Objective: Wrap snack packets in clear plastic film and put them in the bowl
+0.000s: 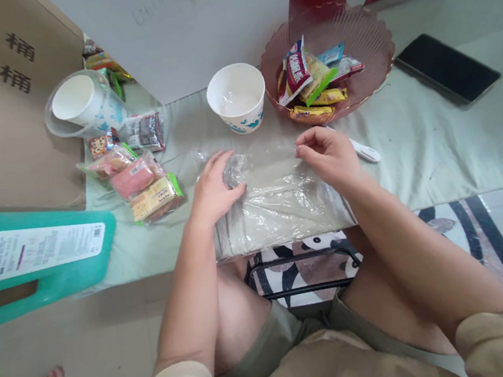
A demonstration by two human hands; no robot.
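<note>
Clear plastic film (275, 201) spread between a seated person's two hands

It lies crinkled and shiny on the cloth-covered tabletop (417, 159), right in front of the person, reaching to the near edge. From here I can see the left hand (215, 190) at the film's left side, its thumb and fingers spread wide with crumpled plastic in the gap. Over at the far right corner, the right hand (330, 157) has thumb and forefinger drawn narrow, pinching the film's edge. A white handle (366, 151) pokes out from behind that hand, its other end mostly hidden.

Just beyond the film stands a paper bowl (238, 101), white with a blue pattern, open side up. Near it on the right is a ridged pink bowl (374, 45) with snack packets (307, 81) in it, and past that a dark phone (449, 68) lies flat. Off to the left I notice a small heap of wrapped snacks (138, 178), with a paper cup (75, 99) tilted in a clear bowl (53, 124) behind them. A cardboard box (21, 143) is beside those, and a big white box (196, 36) is at the back.
</note>
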